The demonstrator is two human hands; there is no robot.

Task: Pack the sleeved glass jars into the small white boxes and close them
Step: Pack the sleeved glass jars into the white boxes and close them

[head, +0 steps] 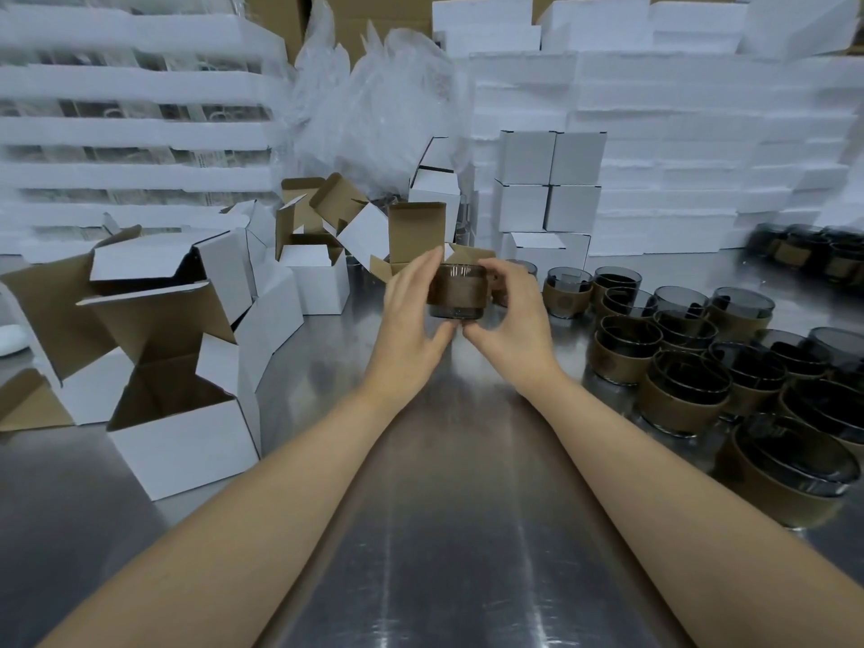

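A dark glass jar with a brown sleeve [457,292] is held upright above the metal table, at the middle of the view. My left hand [411,315] grips its left side and my right hand [512,315] grips its right side and bottom edge. Right behind the jar stands an open small white box [416,236] with its brown lid flap up; the jar and my hands hide its lower part. Several more sleeved jars [682,385] stand grouped on the right.
Open white boxes [187,437] with brown insides lie scattered on the left of the steel table [444,530]. Closed white boxes [549,180] are stacked behind the jars. Foam slabs [701,133] and crumpled plastic wrap [374,109] fill the back.
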